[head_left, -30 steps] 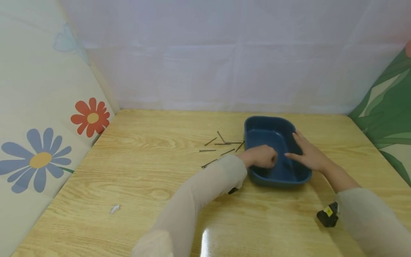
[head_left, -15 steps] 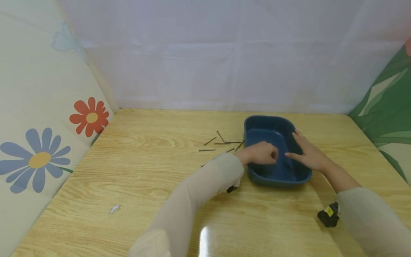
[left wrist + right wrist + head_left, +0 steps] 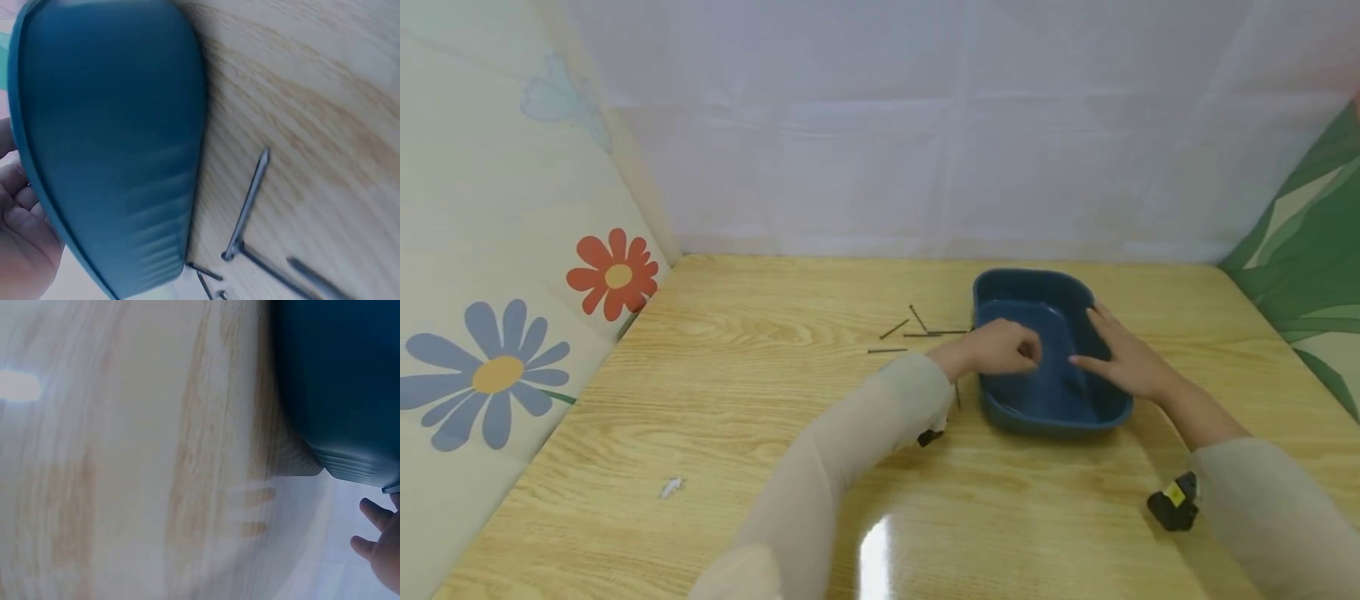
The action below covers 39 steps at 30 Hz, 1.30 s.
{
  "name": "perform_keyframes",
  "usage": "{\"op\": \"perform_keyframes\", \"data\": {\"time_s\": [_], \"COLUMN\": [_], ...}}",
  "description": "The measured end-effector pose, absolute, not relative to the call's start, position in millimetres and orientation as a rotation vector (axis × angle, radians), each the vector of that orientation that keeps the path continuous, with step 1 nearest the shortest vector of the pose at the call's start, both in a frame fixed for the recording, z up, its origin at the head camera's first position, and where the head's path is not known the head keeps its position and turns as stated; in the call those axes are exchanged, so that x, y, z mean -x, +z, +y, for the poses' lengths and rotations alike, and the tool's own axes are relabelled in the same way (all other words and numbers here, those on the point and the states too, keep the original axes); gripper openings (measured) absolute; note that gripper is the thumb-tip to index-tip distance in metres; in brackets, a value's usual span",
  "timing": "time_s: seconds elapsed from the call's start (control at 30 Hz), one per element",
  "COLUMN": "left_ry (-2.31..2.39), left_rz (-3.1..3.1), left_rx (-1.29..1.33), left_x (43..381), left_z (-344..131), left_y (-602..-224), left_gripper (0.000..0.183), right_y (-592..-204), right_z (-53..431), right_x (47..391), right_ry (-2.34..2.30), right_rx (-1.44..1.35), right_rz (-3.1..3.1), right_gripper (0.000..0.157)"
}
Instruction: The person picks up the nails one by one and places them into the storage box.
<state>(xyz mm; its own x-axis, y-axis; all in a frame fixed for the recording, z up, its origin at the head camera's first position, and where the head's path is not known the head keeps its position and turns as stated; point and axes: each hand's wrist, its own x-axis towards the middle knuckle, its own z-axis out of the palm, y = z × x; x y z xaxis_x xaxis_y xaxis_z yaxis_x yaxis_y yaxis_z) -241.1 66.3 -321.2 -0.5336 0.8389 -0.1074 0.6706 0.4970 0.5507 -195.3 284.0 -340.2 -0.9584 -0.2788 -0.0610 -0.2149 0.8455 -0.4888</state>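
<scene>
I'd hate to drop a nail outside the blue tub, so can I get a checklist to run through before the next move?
1. Blue tub upright on the table: ok.
2. Left hand over the tub's opening: ok.
3. Left hand loaded with a nail: cannot tell, its grasp is hidden.
4. Right hand at the tub's right rim: ok.
5. Table clear of loose nails: not ok, several lie beside the tub.
</scene>
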Motion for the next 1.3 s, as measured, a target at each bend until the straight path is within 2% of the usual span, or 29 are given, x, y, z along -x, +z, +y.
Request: {"op": "perform_keyframes", "data": {"time_s": [0.87, 1.3], "left_ry": [0.905, 0.985], "left_rz": [2.315, 2.346], "left_rx": [-1.239, -1.198], "left_x": [243, 245], "left_z": [34, 16], "left_y": [-310, -319], "left_gripper": [0.022, 0.022], "right_y": [-340, -343], "right_z": [289, 287], "right_x": [192, 194], "right_ry": [-0.768, -0.764], "right_rx": [0.407, 0.45], "right_rz": [2.909, 2.914], "right_gripper": [0.082, 0.082]}}
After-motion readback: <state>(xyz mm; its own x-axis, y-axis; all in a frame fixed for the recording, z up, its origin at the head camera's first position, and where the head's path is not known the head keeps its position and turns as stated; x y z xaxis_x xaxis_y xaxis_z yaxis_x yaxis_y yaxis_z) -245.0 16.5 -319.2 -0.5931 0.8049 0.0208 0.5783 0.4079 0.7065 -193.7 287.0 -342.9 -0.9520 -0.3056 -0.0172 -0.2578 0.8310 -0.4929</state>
